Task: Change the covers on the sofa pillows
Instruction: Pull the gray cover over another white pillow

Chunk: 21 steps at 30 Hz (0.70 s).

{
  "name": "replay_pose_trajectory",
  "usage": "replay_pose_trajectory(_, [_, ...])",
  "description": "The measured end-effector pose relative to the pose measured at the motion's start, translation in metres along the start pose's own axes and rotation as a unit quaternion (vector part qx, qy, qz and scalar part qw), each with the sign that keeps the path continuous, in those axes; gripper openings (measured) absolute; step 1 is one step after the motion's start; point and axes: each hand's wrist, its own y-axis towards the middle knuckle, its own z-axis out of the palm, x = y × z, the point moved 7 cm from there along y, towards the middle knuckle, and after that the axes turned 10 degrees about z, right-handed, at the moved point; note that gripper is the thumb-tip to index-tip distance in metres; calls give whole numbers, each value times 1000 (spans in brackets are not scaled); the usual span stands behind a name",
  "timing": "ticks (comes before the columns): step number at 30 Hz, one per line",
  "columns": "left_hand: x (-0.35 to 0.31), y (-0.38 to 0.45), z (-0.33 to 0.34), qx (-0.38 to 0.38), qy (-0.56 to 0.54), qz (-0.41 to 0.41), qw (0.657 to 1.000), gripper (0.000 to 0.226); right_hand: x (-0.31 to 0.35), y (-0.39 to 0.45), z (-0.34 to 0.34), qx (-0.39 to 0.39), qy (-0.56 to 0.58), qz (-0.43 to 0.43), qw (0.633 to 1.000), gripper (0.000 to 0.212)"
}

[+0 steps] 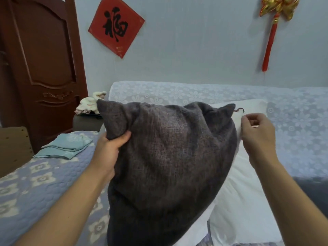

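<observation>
Left hand (113, 148): fist closed on a bunch of the grey cover (168, 166) near its upper left corner, thumb on the front of the cloth, fingers hidden behind it.
Right hand (257, 134): fingertips drawn together beside the cover's upper right corner, against the white pillow (239, 201); whether they pinch anything I cannot tell.
Grey cover: dark woven cloth, held upright in the middle of the view above the sofa (195, 93) seat, bulging as if filled, top edge creased, both top corners standing up as points; a short dark thread curls off the right corner.
White pillow: bare, lying on the seat to the right and behind the cover; its lower left part is overlapped by the grey cloth.
Sofa: draped in pale blue flowered fabric on back and seat.
Folded cloth (65, 146): light teal, stacked flat on the seat to the left, well apart from the hands.
Wall: red diamond paper (116, 26) and a red tassel ornament (271, 32).
Door (40, 59): dark wood, at left.
</observation>
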Motion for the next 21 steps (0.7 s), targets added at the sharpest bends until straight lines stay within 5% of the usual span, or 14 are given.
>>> replay_pose_trajectory(2, [-16,-2,-5,-8,149,96,984,6,26,-7,2,-20,-73,-82,994,7])
replay_pose_trajectory(6, [-30,-10,0,25,265,183,946,10,58,-31,34,81,-200,-141,966,23])
replay_pose_trajectory(11, [-25,-10,-6,13,148,106,983,25,34,-16,36,179,-46,102,978,25])
replay_pose_trajectory(14, [-25,-13,-2,33,117,79,989,24,29,-26,47,304,-84,130,940,11])
replay_pose_trajectory(16, [-24,-13,-1,45,129,74,988,22,35,-37,55,360,-89,136,919,21])
replay_pose_trajectory(18, [-26,-12,-5,36,97,64,993,27,48,-31,50,353,-16,140,925,22])
replay_pose_trajectory(21, [-26,-9,-17,-1,-31,13,999,27,56,8,26,211,145,142,956,12])
